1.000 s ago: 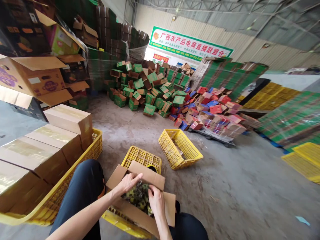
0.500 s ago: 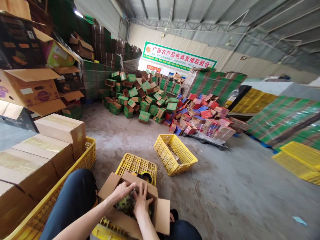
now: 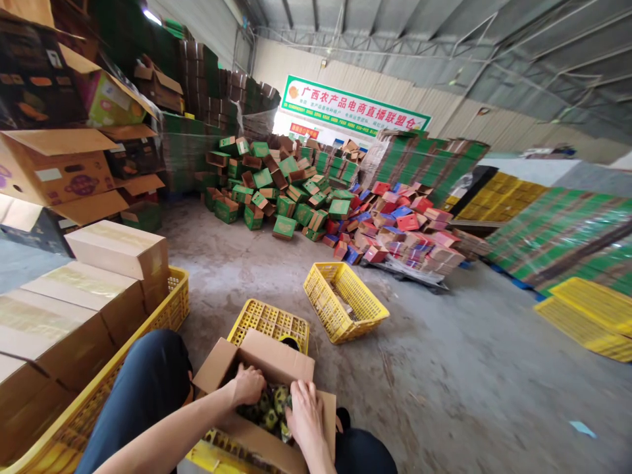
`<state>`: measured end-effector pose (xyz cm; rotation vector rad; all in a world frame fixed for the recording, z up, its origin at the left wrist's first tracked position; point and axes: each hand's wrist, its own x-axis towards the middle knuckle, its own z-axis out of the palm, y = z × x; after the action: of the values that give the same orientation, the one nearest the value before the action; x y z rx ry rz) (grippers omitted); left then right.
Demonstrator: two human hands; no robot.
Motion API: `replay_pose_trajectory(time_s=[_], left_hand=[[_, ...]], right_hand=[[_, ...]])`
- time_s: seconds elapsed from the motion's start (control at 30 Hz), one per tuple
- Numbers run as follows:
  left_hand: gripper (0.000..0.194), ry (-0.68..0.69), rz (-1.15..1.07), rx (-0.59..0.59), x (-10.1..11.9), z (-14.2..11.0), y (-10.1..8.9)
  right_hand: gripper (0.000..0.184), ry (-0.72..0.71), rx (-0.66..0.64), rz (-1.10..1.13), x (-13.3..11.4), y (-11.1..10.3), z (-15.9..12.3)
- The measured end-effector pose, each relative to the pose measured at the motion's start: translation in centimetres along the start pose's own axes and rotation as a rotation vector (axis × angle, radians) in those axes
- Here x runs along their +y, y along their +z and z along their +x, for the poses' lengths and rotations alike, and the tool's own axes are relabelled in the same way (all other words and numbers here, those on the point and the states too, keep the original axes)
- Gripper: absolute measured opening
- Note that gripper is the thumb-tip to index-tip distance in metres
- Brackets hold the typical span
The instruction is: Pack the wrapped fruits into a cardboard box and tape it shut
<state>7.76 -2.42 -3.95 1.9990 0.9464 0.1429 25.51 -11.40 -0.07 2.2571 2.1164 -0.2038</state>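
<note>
An open cardboard box (image 3: 279, 352) stands between my knees with its flaps folded outward. Inside lie several roundish yellow-green pieces with dark patches (image 3: 270, 409), seemingly fruit in clear wrapping. My left hand (image 3: 248, 385) reaches into the box's left side, its fingers bent downward and their tips hidden. On the right, my right hand (image 3: 307, 413) rests over the contents beside the box wall, fingers stretched forward. Under and behind the box is an upturned yellow plastic crate (image 3: 269, 317). A yellow and black round object (image 3: 291, 342) is partly hidden behind the rear flap.
To my left, a large yellow crate (image 3: 178, 299) holds several taped cardboard boxes (image 3: 118, 247). Another yellow crate (image 3: 345, 309) stands ahead on the concrete floor. Farther back are heaps of green cartons (image 3: 285, 226) and red-blue cartons (image 3: 407, 220). Yellow crates (image 3: 590, 316) sit at the right.
My left hand has gone lower into the box. My right hand first moved left over the contents with fingers spread, then back to the right side. The view shifted slightly.
</note>
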Motion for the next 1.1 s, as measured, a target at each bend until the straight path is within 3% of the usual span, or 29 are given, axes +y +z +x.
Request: replay_pose_trajectory(time_s=[0.1, 0.2, 0.3, 0.37, 0.57, 0.73, 0.9, 1.1], left_hand=[[0.039, -0.1, 0.163, -0.085, 0.8, 1.1, 1.7], [0.069, -0.107, 0.398, -0.163, 0.5, 1.3, 2.6], [0.075, -0.044, 0.546, -0.128, -0.6, 0.9, 2.7], [0.074, -0.036, 0.562, -0.104, -1.2, 0.7, 2.6], [0.066, -0.076, 0.57, -0.088, -1.6, 0.2, 1.8], [0.068, -0.072, 0.592, -0.079, -0.2, -0.1, 1.4], [0.072, -0.197, 0.579, -0.054, 1.0, 0.1, 1.6], [0.063, -0.192, 0.496, 0.012, 0.3, -0.9, 0.1]], right_hand=[[0.056, 0.012, -0.088, -0.086, -0.1, -0.4, 0.1], [0.077, -0.022, -0.146, -0.155, -1.3, -0.1, 0.7], [0.1, -0.01, -0.246, -0.172, -2.4, 0.3, 1.2], [0.102, -0.018, -0.255, -0.171, -2.6, 0.5, 1.2], [0.073, -0.069, -0.205, 0.047, -1.6, 0.5, 1.6], [0.05, 0.004, -0.173, 0.193, -1.5, -0.4, 2.4], [0.037, 0.027, -0.119, 0.346, -1.1, -1.7, 1.7], [0.03, 0.036, -0.106, 0.506, 0.5, -2.6, 1.5]])
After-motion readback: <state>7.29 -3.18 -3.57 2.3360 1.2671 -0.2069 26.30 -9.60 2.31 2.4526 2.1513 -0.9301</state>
